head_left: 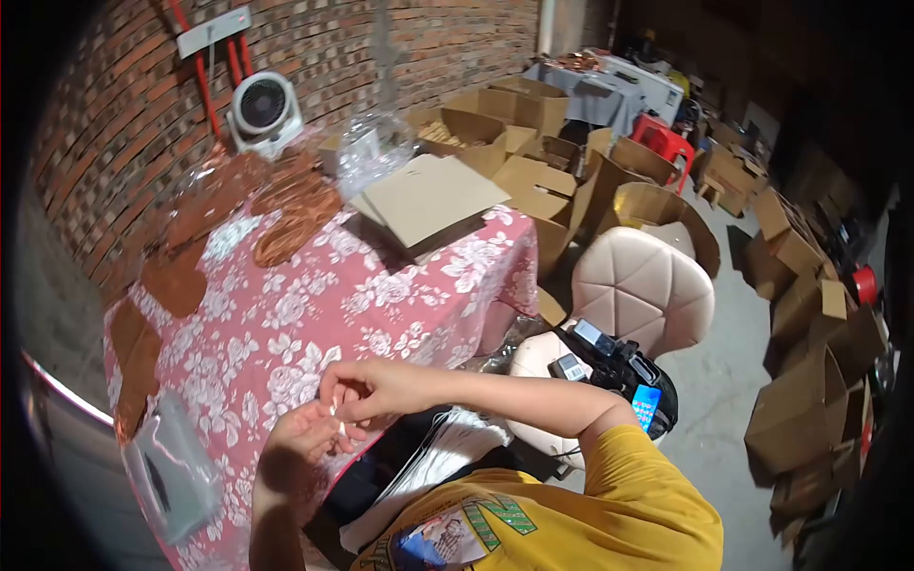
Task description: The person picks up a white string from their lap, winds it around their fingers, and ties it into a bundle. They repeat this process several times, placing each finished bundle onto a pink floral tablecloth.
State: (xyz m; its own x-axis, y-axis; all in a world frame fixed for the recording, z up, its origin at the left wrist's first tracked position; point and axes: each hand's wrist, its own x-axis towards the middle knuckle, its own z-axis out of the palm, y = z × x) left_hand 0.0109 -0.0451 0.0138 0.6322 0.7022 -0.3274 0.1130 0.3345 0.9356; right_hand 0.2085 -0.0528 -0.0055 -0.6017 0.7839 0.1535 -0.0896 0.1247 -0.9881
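My left hand (303, 440) and my right hand (371, 388) meet over the near edge of the table. Their fingers pinch a small white piece (339, 424) between them, perhaps the end of a string; most of it is hidden by the fingers. Across my lap lies a bundle of long white strands (443, 457). A pink tablecloth with white flowers (324, 314) covers the table. Left of my hands, a clear plastic bag (171, 466) rests near the table's edge, with flat brown pieces (135, 352) beyond it.
Coiled shiny brown strands (295, 214), a small white heap (231, 236) and stacked cardboard sheets (428, 205) sit on the far table. A white fan (262, 109) stands by the brick wall. A padded chair (643, 285) holds a black bag and phone. Cardboard boxes (800, 409) line the floor.
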